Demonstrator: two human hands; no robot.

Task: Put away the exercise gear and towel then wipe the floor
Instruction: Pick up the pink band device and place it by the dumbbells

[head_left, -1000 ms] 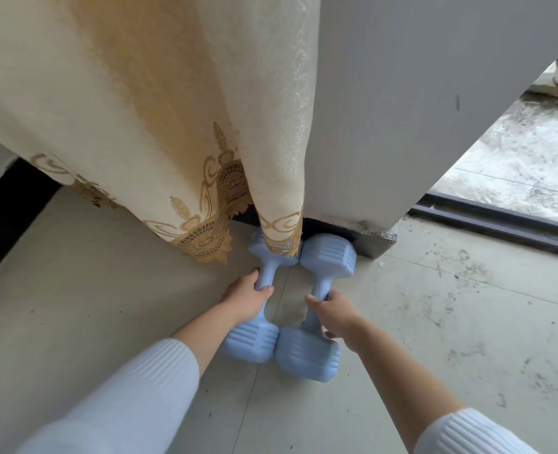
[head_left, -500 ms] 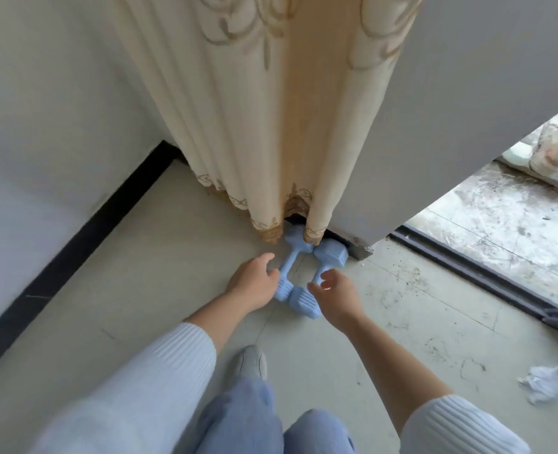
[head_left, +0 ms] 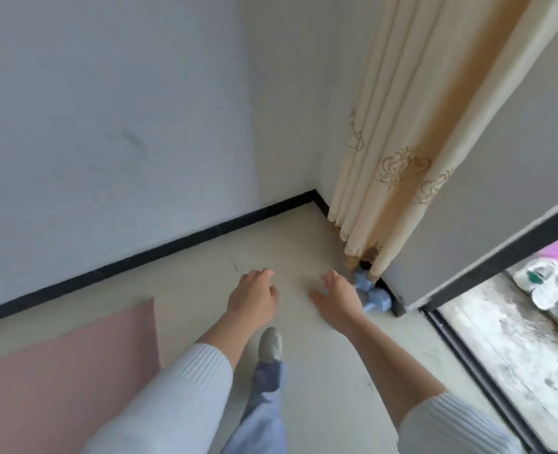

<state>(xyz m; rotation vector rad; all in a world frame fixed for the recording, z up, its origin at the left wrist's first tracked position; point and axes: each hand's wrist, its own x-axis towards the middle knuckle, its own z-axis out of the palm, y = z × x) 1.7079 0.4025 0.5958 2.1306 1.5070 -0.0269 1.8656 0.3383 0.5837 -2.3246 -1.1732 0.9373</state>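
Two light blue dumbbells (head_left: 371,292) lie on the floor in the corner, under the hem of the cream curtain (head_left: 399,165), partly hidden by my right hand. My right hand (head_left: 335,298) hovers just left of them, fingers apart, holding nothing. My left hand (head_left: 251,296) is farther left over bare floor, also open and empty. A pink exercise mat (head_left: 64,368) lies flat on the floor at the lower left.
A white wall with a black skirting board (head_left: 140,253) runs along the left. A grey door panel (head_left: 500,204) stands at right, with a black sliding track (head_left: 467,362) and a dirty balcony floor (head_left: 513,332) beyond. My shoe (head_left: 270,347) is below my hands.
Both hands let go of the dumbbells and pulled back from them. The view rose and swung left, so the dumbbells now look small and the pink mat has come into view.
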